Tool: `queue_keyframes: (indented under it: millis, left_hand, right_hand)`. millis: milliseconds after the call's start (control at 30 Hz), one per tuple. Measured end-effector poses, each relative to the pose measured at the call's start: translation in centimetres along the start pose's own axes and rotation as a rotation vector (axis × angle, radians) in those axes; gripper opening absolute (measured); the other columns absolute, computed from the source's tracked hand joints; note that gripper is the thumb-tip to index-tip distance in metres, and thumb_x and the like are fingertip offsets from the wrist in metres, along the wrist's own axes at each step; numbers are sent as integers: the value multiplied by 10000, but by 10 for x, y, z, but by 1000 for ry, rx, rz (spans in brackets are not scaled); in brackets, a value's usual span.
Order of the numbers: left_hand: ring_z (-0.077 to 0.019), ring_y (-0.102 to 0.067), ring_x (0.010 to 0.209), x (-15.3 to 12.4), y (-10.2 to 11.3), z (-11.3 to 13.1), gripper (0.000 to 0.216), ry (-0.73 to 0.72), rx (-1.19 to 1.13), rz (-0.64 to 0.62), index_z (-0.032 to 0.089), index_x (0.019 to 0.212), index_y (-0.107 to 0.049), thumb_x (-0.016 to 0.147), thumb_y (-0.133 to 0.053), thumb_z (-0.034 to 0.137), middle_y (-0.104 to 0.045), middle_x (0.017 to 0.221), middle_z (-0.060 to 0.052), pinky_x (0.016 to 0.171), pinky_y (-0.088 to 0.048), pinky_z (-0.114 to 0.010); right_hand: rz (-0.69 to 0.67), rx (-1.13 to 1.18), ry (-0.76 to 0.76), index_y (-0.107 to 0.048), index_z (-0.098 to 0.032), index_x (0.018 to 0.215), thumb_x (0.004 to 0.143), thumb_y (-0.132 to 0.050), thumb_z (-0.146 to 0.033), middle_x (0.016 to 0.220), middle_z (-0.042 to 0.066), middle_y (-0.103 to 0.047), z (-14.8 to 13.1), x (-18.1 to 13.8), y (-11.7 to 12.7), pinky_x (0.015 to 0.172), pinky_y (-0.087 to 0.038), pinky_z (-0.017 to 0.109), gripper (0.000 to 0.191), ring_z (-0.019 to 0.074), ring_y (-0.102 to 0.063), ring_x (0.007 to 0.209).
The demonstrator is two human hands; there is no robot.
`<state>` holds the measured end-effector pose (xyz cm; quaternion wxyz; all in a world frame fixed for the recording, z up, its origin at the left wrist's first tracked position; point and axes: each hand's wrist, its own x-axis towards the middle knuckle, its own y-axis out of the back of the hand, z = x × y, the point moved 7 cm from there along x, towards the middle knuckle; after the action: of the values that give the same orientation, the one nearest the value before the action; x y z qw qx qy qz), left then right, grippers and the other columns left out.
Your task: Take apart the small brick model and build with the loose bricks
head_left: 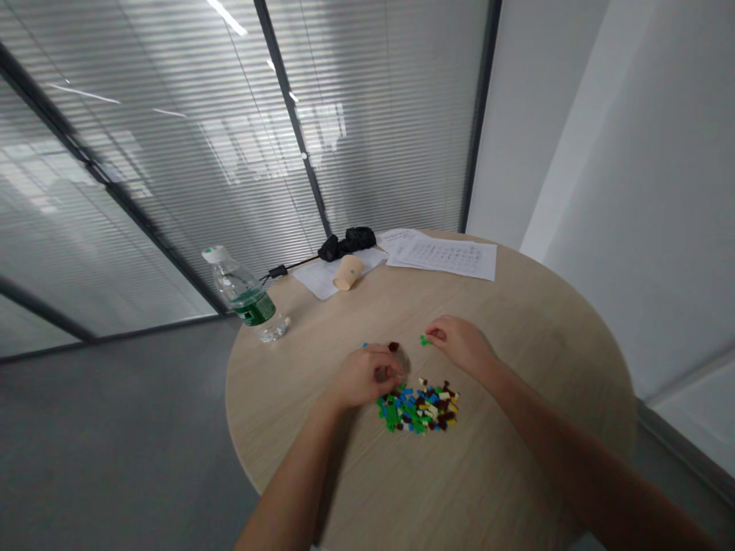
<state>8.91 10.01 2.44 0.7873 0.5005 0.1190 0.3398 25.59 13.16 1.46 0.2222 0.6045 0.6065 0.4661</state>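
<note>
A loose pile of small toy building bricks [422, 409], green, blue, dark brown, cream and yellow, lies on the round wooden table [356, 474]. My left hand [364, 376] is at the pile's upper left edge, fingers curled and thumb close to the index finger; anything between them is too small to make out. Just beyond its fingers lie a dark brown brick [393, 347] and a blue brick [364, 345]. Farther right, above the pile, my right hand [459, 344] pinches at a small cluster of green bricks [425, 340] by the tabletop.
At the table's left edge stands a clear water bottle [249, 298] with a green label. A beige paper cup [347, 272] lies on its side on paper. Behind it are a black bundled item [353, 242] with a cord and printed sheets [448, 256]. Glass partitions with blinds [396, 115] rise behind.
</note>
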Motion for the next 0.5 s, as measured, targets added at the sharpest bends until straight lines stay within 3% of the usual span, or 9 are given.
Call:
queue_keyframes:
  millis: [333,500]
  left_hand:
    - [-149,-580,759,4,-7,9,121,-51,-68,-67,171,745,-704,766,-590,203,-651,778,-44,719,-443,-242]
    - [-153,-589,766,3,-6,8,134,-45,-103,-81,169,745,-704,758,-571,179,-663,788,-44,742,-449,-254]
  right_hand:
    - [-42,21,65,-690,-169,837,823,-579,-259,852,64,-670,-9,-1,0,691,-412,249,143,148,-582,747]
    - [-307,182,256,-702,-181,758,758,-615,-234,704,18,-662,-42,-16,-7,568,-385,217,102,124,-563,622]
